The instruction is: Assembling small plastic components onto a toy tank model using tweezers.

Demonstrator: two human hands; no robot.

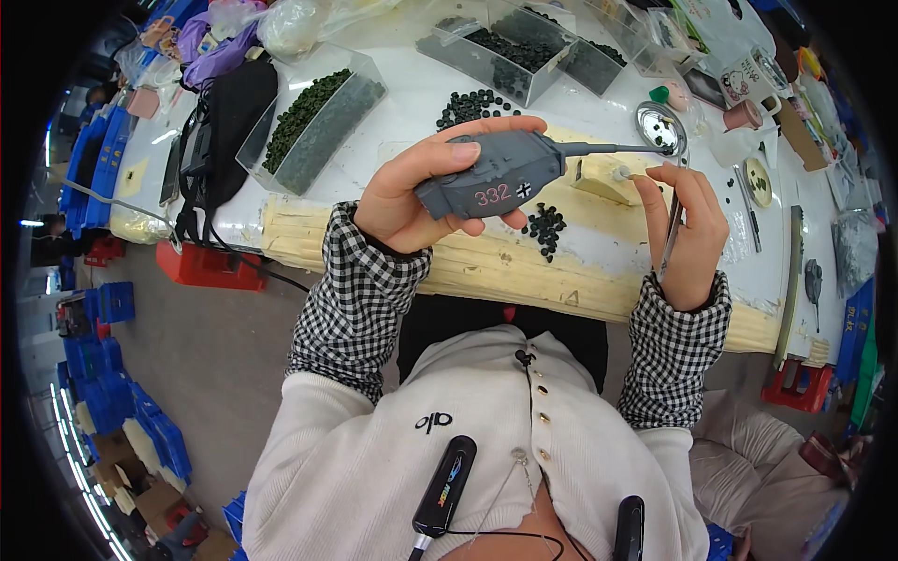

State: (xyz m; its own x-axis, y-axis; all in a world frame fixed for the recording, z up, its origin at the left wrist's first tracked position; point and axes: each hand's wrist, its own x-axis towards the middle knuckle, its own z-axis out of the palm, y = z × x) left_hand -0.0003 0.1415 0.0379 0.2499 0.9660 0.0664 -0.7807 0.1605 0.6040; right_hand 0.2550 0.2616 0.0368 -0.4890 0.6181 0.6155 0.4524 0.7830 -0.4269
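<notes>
My left hand (pixel 402 192) grips a grey model tank turret (pixel 491 178) by its rear end, with the number side facing up. Its long thin gun barrel (pixel 608 148) points right, the tip close to the fingers of my right hand. A pair of metal tweezers (pixel 671 234) is tucked in my right hand (pixel 694 220), lying along the palm. My right thumb and index finger reach toward a small white knob at a cream block (pixel 599 179); whether they touch it I cannot tell. Small black round parts (pixel 545 231) lie in a pile below the turret.
Clear bins of dark green parts (pixel 304 122) and black parts (pixel 510 58) stand behind, with loose black parts (pixel 468 107) before them. A round metal dish (pixel 659 126) is beyond my right hand. Another grey turret (pixel 814 280) lies far right. The padded table edge (pixel 421 266) runs before me.
</notes>
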